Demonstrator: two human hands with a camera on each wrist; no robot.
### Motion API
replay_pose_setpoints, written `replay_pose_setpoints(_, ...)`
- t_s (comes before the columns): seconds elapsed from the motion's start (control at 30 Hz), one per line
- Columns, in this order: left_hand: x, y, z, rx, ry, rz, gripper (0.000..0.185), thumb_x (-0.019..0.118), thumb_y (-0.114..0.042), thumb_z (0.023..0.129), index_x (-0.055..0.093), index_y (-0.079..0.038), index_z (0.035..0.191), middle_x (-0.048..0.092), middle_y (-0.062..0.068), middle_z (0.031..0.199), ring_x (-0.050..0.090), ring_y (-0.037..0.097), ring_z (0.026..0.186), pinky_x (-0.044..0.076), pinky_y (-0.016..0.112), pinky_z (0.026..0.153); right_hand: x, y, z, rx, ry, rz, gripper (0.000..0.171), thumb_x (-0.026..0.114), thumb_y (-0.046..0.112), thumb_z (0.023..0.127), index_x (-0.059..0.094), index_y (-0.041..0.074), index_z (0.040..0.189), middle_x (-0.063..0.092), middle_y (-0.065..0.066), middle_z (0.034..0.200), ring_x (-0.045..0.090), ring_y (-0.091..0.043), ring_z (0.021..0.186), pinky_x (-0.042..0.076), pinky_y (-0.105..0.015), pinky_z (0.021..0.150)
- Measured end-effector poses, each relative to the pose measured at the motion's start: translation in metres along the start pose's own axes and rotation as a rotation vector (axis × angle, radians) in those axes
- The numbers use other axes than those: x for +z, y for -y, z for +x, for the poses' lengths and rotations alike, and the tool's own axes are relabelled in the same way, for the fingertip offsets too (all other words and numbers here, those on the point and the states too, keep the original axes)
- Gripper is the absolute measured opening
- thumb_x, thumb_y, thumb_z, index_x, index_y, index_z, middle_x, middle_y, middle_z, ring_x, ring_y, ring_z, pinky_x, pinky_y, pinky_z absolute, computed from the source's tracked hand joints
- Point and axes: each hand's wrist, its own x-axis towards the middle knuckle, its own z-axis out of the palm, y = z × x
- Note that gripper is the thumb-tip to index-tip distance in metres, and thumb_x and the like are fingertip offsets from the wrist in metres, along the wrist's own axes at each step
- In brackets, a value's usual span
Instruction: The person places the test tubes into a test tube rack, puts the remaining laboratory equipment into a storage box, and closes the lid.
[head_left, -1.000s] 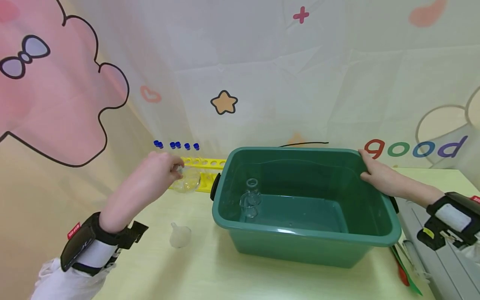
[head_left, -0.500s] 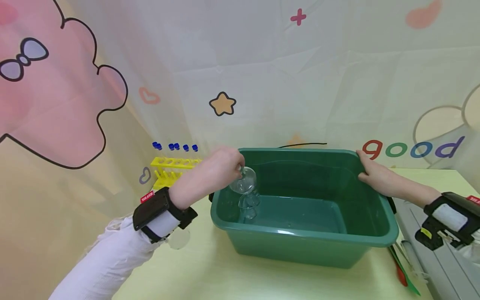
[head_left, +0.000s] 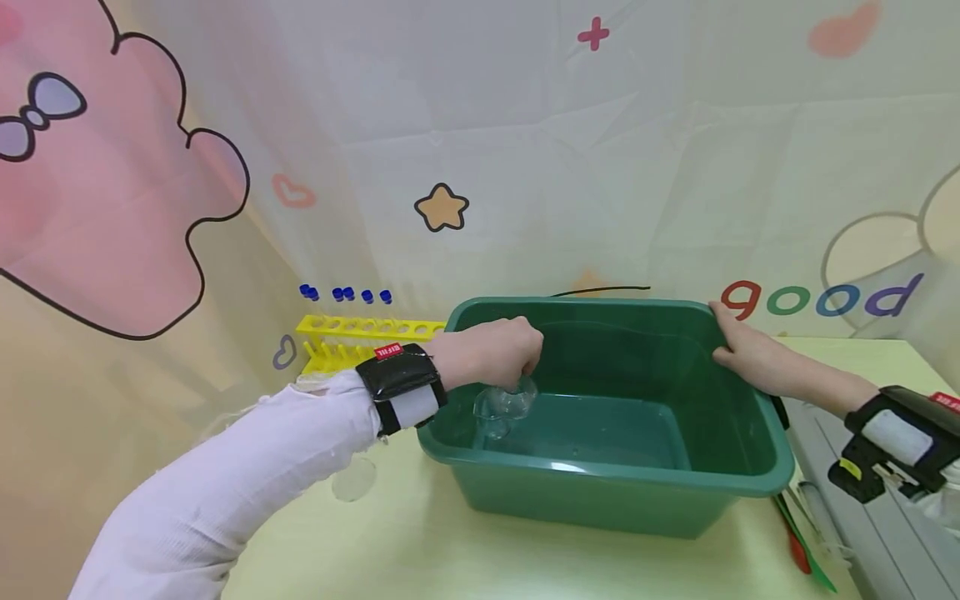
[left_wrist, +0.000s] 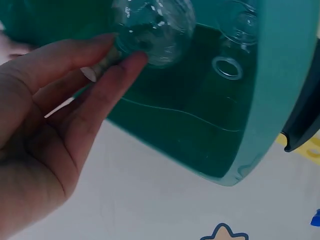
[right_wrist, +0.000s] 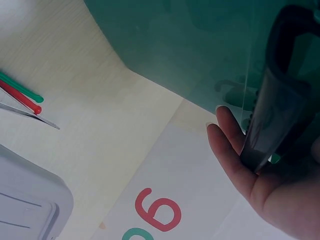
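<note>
My left hand reaches over the left part of a green plastic tub. Its thumb and fingers pinch the neck end of a clear, round glass flask, hanging inside the tub in the left wrist view. Other clear glassware stands in the tub's left end, partly hidden by the hand and flask; a glass ring-shaped mouth shows in the left wrist view. At the opposite end, my right hand grips the tub's rim, its fingers beside the black handle.
A yellow test tube rack stands behind my left forearm. Partly covered by the sleeve, a translucent funnel lies on the table. Right of the tub are green and red sticks and a grey case. A printed curtain hangs behind.
My left hand has carried the flask from beside the yellow rack rightward over the tub's rim and down into the tub. My right hand stays on the rim.
</note>
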Motion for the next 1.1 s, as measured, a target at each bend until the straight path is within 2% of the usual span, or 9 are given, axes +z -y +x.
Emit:
replay_pose_setpoints(0.17, 0.008, -0.004, 0.014, 0.063, 0.072, 0.068, 0.011, 0.066, 0.001, 0.077, 0.067, -0.010, 0.078, 0.053, 0.000, 0.074, 0.046, 0.011, 0.058, 0.034, 0.020, 0.047, 0.000, 0.001, 0.000, 0.006, 0.000, 0.004, 0.065, 0.035, -0.002, 0.089, -0.010, -0.016, 0.132, 0.016, -0.044, 0.129, 0.032, -0.056, 0.110, 0.030, -0.061, 0.084)
replay_pose_setpoints(0.27, 0.014, -0.007, 0.022, 0.092, 0.120, 0.117, 0.018, 0.064, 0.003, 0.076, 0.059, -0.011, 0.066, 0.044, -0.001, 0.066, 0.032, 0.010, 0.050, 0.024, 0.021, 0.043, 0.000, 0.001, 0.000, 0.004, -0.004, 0.000, 0.065, 0.036, -0.002, 0.088, -0.009, -0.016, 0.133, 0.016, -0.044, 0.129, 0.032, -0.056, 0.110, 0.030, -0.061, 0.085)
replay_pose_setpoints(0.33, 0.019, -0.009, 0.025, 0.108, 0.148, 0.147, 0.023, 0.062, 0.005, 0.075, 0.054, -0.012, 0.062, 0.039, -0.002, 0.063, 0.027, 0.010, 0.049, 0.020, 0.022, 0.042, 0.000, 0.001, 0.000, 0.003, -0.005, -0.004, 0.065, 0.036, -0.001, 0.088, -0.009, -0.017, 0.133, 0.016, -0.044, 0.129, 0.031, -0.055, 0.110, 0.029, -0.061, 0.085)
replay_pose_setpoints(0.53, 0.029, -0.017, 0.034, 0.141, 0.179, 0.268, 0.031, 0.058, 0.004, 0.075, 0.043, -0.013, 0.054, 0.028, -0.003, 0.054, 0.025, 0.010, 0.045, 0.022, 0.022, 0.040, 0.000, 0.002, 0.000, 0.012, -0.009, -0.019, 0.065, 0.036, -0.001, 0.088, -0.008, -0.017, 0.133, 0.017, -0.044, 0.129, 0.031, -0.055, 0.110, 0.029, -0.061, 0.086)
replay_pose_setpoints(0.67, 0.032, -0.019, 0.038, 0.136, 0.175, 0.306, 0.029, 0.061, 0.001, 0.075, 0.046, -0.013, 0.054, 0.033, -0.003, 0.052, 0.032, 0.010, 0.044, 0.026, 0.022, 0.039, 0.000, 0.002, 0.000, 0.015, -0.008, -0.016, 0.065, 0.037, -0.001, 0.089, -0.007, -0.016, 0.133, 0.017, -0.044, 0.129, 0.033, -0.055, 0.110, 0.030, -0.061, 0.085)
replay_pose_setpoints(0.87, 0.039, -0.019, 0.040, 0.124, 0.225, 0.310, 0.019, 0.069, -0.005, 0.075, 0.059, -0.014, 0.063, 0.047, -0.004, 0.055, 0.045, 0.009, 0.049, 0.035, 0.023, 0.043, 0.001, 0.003, -0.001, 0.012, -0.003, 0.002, 0.065, 0.037, -0.001, 0.090, -0.009, -0.015, 0.133, 0.016, -0.043, 0.130, 0.031, -0.055, 0.111, 0.030, -0.061, 0.085)
replay_pose_setpoints(1.1, 0.046, -0.020, 0.039, 0.084, 0.284, 0.407, 0.011, 0.074, -0.009, 0.074, 0.065, -0.015, 0.077, 0.053, -0.006, 0.064, 0.046, 0.010, 0.058, 0.041, 0.024, 0.049, 0.001, 0.003, -0.002, 0.014, -0.002, 0.010, 0.065, 0.036, -0.001, 0.090, -0.009, -0.015, 0.133, 0.016, -0.043, 0.130, 0.032, -0.055, 0.110, 0.030, -0.061, 0.084)
